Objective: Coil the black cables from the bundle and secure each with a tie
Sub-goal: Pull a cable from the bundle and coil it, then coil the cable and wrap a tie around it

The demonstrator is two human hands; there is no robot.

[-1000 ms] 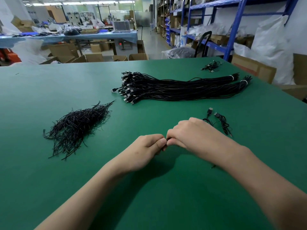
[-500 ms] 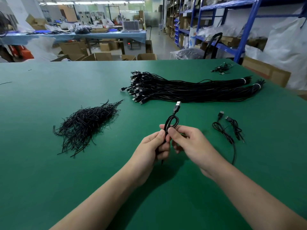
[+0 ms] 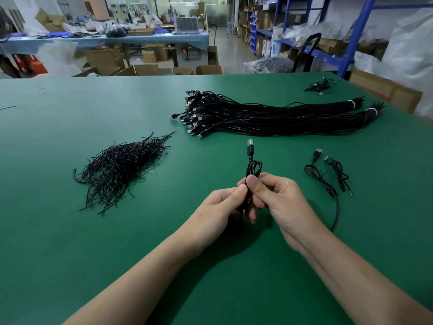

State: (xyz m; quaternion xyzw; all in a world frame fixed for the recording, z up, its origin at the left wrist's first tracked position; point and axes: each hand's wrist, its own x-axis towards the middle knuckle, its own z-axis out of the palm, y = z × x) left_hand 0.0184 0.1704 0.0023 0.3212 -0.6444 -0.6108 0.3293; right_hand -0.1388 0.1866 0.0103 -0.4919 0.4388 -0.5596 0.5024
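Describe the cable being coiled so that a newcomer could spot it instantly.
On the green table, nearer than the long cable bundle, the left hand and right hand meet. Between them they pinch one coiled cable. Unlike the loose cables lying to its right, it is held upright, USB plug on top.

Coiled black cable (image 3: 252, 171) upright, USB plug up; cable bundle (image 3: 269, 116) behind.
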